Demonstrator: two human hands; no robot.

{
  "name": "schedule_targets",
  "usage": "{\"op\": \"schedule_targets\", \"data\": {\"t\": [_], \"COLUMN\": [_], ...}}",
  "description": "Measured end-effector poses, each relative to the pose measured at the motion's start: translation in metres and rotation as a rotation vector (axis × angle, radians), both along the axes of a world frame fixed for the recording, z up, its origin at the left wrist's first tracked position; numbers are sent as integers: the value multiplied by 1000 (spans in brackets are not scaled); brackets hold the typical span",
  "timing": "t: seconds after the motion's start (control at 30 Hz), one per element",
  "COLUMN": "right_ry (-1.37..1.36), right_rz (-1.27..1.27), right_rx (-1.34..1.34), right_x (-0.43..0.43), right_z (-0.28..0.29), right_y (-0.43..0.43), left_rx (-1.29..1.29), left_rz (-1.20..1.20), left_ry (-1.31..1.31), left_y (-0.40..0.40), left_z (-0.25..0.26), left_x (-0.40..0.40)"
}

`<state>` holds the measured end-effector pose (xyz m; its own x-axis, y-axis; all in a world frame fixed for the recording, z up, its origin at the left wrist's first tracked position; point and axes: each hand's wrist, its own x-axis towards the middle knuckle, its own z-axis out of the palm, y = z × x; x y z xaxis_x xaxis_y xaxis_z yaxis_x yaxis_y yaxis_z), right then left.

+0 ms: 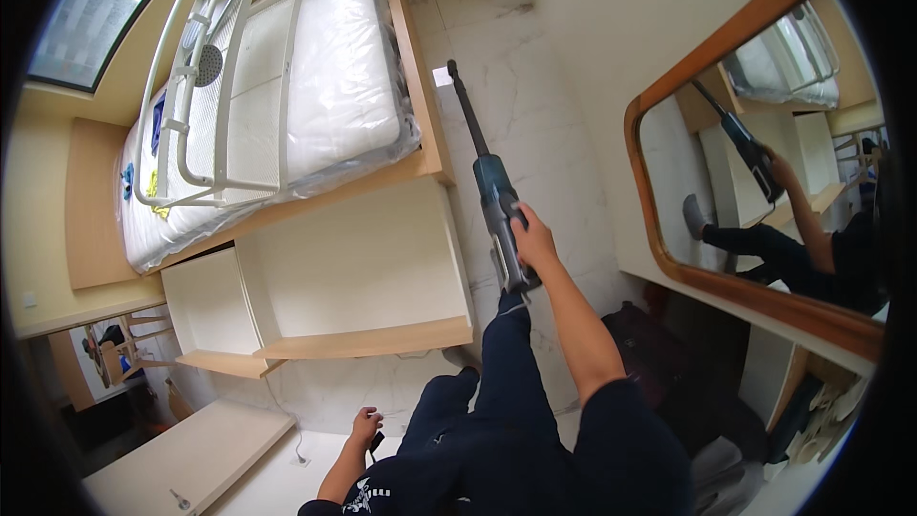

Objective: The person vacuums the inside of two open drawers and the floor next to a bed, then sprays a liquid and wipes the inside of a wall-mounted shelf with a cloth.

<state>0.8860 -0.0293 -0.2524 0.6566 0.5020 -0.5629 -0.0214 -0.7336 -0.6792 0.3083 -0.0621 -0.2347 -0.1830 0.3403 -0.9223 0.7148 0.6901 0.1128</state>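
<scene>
My right hand (pixel 534 238) is closed around the handle of a dark grey and teal handheld vacuum cleaner (pixel 494 179). Its narrow black nozzle (pixel 467 104) points away from me over the marble-patterned floor, with the tip beside a small white square (pixel 443 76). A thin cord shows by the cleaner's rear end. Low in the view, my left hand (pixel 367 424) is held out to the side with bent fingers. A small black object (pixel 377 442) is beside its wrist; whether the fingers hold anything is unclear.
A plastic-covered mattress (pixel 344 86) on a wooden bed frame bears a white metal rack (pixel 229 115) and a shower head (pixel 208 66). Open bed drawers (pixel 358 258) extend to my left. A wood-framed mirror (pixel 648 229) is at right, above dark bags (pixel 637 351). A door (pixel 208 459) is lower left.
</scene>
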Motion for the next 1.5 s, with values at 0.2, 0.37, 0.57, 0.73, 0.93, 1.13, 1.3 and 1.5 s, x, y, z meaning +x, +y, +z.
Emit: {"op": "schedule_targets", "data": {"t": [0.2, 0.37, 0.57, 0.73, 0.93, 1.13, 1.3, 1.5], "right_ry": [111, -101, -301, -226, -315, -251, -273, -207], "right_rz": [93, 252, 351, 261, 252, 227, 233, 205], "right_rx": [-67, 3, -38, -53, 15, 15, 58, 61], "right_x": [4, -21, -56, -52, -23, 56, 132, 182], "right_z": [202, 240, 252, 241, 216, 207, 177, 167], "right_y": [-85, -128, -115, -88, -1, 148, 280, 430], "left_rx": [28, 134, 199, 258, 137, 76, 183, 201], "left_rz": [-226, -132, -126, -27, 121, 125, 159, 222], "left_ry": [-246, -613, -458, -301, -161, -178, -365, -351], "left_y": [18, 54, 69, 61, 51, 81, 132, 146], "left_z": [-22, -25, -39, -37, -30, -8, 32, 42], "left_x": [115, 195, 113, 20, -18, 61, 168, 195]}}
